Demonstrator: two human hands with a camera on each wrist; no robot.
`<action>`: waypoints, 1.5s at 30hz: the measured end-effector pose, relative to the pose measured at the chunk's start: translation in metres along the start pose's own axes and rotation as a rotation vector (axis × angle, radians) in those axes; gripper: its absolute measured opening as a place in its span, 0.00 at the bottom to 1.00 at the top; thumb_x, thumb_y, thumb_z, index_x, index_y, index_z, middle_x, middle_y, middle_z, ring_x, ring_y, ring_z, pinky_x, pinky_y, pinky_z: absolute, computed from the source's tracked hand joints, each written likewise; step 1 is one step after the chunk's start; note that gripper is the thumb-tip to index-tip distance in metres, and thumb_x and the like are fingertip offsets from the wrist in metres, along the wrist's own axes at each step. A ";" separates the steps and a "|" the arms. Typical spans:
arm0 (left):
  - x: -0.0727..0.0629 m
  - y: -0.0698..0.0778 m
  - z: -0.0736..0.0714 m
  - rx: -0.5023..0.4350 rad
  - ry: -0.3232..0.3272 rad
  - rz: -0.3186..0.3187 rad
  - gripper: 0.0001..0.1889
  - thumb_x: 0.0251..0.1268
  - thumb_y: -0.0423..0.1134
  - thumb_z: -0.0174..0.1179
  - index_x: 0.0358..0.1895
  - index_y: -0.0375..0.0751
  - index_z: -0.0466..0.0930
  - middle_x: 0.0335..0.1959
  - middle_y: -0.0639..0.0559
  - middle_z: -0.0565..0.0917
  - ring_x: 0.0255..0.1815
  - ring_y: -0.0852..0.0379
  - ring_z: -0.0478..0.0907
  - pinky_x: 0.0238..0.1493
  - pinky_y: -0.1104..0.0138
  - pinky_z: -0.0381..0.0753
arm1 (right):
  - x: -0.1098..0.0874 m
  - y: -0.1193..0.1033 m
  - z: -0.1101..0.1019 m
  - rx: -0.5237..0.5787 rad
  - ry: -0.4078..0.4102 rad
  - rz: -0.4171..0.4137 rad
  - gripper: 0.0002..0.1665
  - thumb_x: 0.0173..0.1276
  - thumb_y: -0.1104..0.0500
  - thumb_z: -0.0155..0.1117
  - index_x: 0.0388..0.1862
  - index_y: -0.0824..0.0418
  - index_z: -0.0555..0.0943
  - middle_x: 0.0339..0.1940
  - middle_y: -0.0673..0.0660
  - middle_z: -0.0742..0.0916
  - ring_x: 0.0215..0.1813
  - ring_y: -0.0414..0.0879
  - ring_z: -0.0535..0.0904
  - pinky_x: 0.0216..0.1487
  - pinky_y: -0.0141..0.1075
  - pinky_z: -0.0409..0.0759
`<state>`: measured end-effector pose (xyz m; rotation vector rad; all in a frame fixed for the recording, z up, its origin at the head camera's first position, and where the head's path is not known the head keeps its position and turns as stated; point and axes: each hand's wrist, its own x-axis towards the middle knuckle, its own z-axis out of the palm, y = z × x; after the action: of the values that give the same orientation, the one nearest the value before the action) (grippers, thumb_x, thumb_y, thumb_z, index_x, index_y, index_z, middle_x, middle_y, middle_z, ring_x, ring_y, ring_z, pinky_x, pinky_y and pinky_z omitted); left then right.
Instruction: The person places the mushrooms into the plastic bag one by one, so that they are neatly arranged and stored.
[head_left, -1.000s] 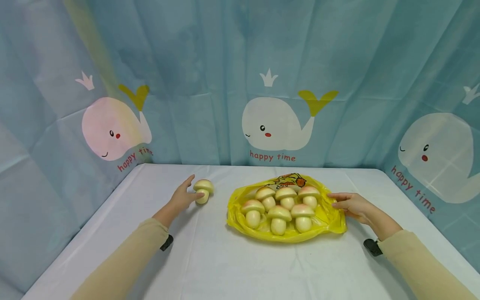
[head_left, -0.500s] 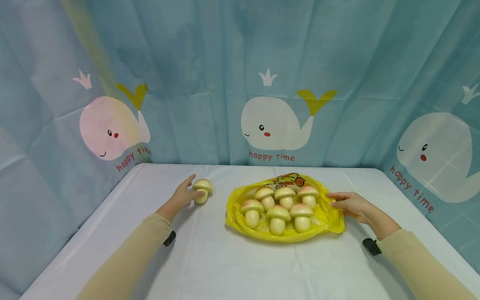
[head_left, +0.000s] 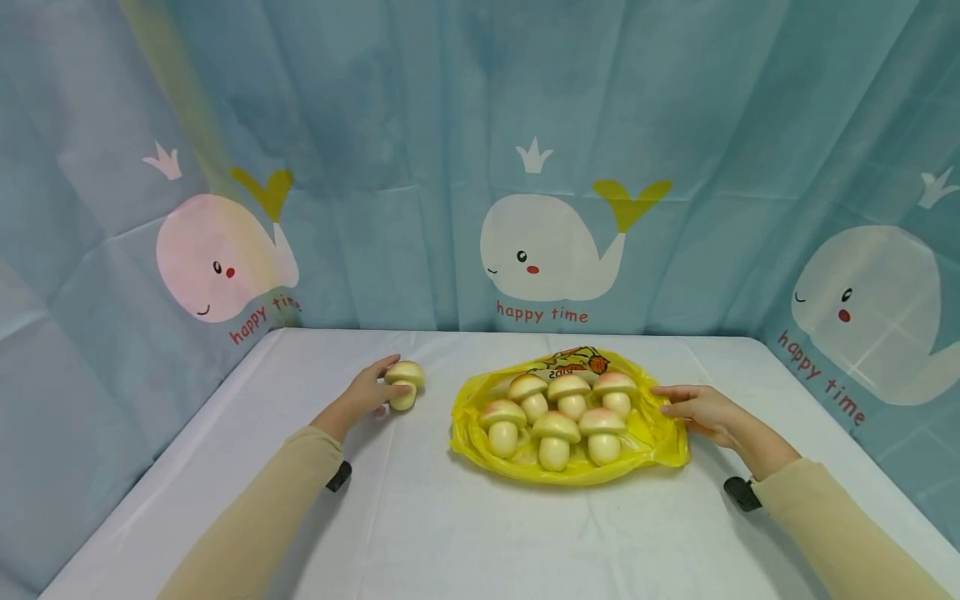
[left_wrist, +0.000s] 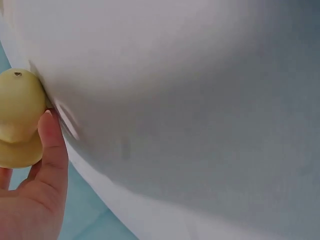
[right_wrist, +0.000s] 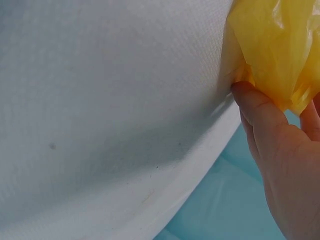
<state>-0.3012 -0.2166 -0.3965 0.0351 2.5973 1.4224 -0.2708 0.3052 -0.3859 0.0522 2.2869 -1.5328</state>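
On the left of the table, my left hand (head_left: 367, 390) grips a pale toy mushroom (head_left: 404, 375), thumb across its stem and fingers curling behind the cap. The left wrist view shows the thumb (left_wrist: 53, 145) along the side of this mushroom (left_wrist: 20, 107). A yellow plastic bag (head_left: 652, 437) lies spread open at the middle, with several cream toy mushrooms (head_left: 554, 427) with pinkish caps inside it in two rows. My right hand (head_left: 708, 412) holds the bag's right edge. Up close, its thumb (right_wrist: 260, 107) is against the crinkled bag (right_wrist: 277, 50), other fingers partly hidden behind the plastic.
A white cloth covers the table (head_left: 480, 542). Behind and beside it hangs a blue curtain (head_left: 397, 167) printed with whales. Each wrist wears a small black device, seen below the left sleeve (head_left: 277, 492) and the right sleeve (head_left: 832, 517).
My left hand's raised fingers have come down and curled in around the mushroom. The right hand stays at the bag's edge, and the mushrooms in the bag lie as before.
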 end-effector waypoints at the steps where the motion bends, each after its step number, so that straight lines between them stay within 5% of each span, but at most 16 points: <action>1: 0.000 0.000 0.000 0.008 0.004 0.004 0.39 0.69 0.39 0.60 0.76 0.34 0.49 0.70 0.25 0.56 0.48 0.43 0.73 0.33 0.65 0.77 | 0.000 0.000 0.000 -0.002 -0.001 -0.003 0.31 0.73 0.63 0.57 0.71 0.71 0.64 0.75 0.75 0.53 0.72 0.66 0.55 0.67 0.52 0.66; 14: -0.013 0.006 0.004 -0.065 0.063 -0.001 0.38 0.66 0.36 0.63 0.73 0.29 0.53 0.63 0.25 0.64 0.40 0.46 0.77 0.33 0.62 0.82 | 0.000 0.001 0.000 0.001 0.002 -0.015 0.29 0.72 0.64 0.58 0.70 0.70 0.66 0.74 0.75 0.55 0.71 0.66 0.57 0.66 0.51 0.68; 29: -0.028 0.018 0.006 -0.105 0.037 -0.017 0.42 0.65 0.42 0.64 0.76 0.34 0.51 0.67 0.29 0.63 0.53 0.42 0.74 0.40 0.61 0.83 | 0.000 0.001 0.001 -0.008 -0.010 -0.020 0.31 0.72 0.63 0.57 0.71 0.72 0.63 0.74 0.76 0.53 0.73 0.68 0.53 0.66 0.53 0.66; 45: -0.045 0.046 0.014 -0.193 0.042 0.046 0.37 0.63 0.45 0.66 0.71 0.37 0.60 0.62 0.34 0.72 0.41 0.51 0.80 0.37 0.64 0.82 | 0.000 0.000 0.001 -0.025 0.006 -0.008 0.31 0.73 0.64 0.57 0.71 0.72 0.64 0.74 0.76 0.54 0.72 0.67 0.55 0.66 0.53 0.66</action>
<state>-0.2576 -0.1848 -0.3591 0.0398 2.4945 1.7010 -0.2707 0.3039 -0.3863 0.0417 2.3132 -1.5100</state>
